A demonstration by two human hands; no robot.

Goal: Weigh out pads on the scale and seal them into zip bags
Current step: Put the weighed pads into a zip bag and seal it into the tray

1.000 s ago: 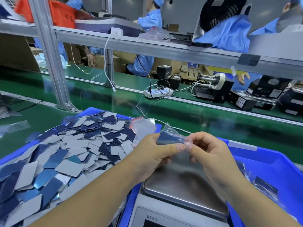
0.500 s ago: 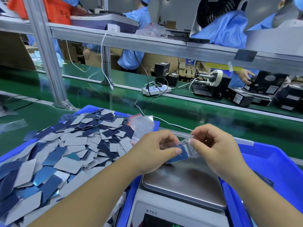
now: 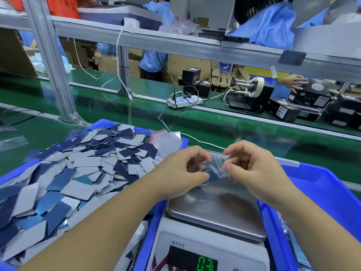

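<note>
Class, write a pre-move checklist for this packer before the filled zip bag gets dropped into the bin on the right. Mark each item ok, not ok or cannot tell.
1. Both hands hold the zip bag: left hand and right hand pinch it: ok.
2. Pads inside bag: blue pads visible: ok.
3. Zip fully sealed: cannot tell.
4. Scale pan free: bag's lower edge may rest on it: cannot tell.
5. Display readable: cut off: cannot tell.

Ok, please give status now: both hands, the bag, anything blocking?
Left hand and right hand pinch small clear zip bag holding blue pads, above steel scale pan. Seal state unclear. Nothing blocking.
</note>
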